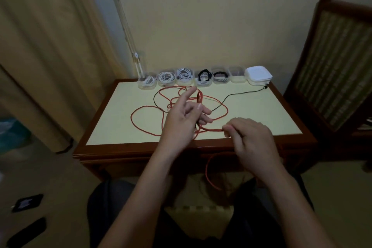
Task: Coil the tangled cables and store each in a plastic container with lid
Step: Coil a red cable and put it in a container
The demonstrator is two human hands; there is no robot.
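Your right grip (249,137), nearest, pinches red cable (211,129) in fingertips over front edge of surface (261,115). Left grip (181,119) splayed, red loops over fingers. Step: coiling red. Next: feed slack round left, clear black cable (237,94). Empty container (237,76) waits at far edge.
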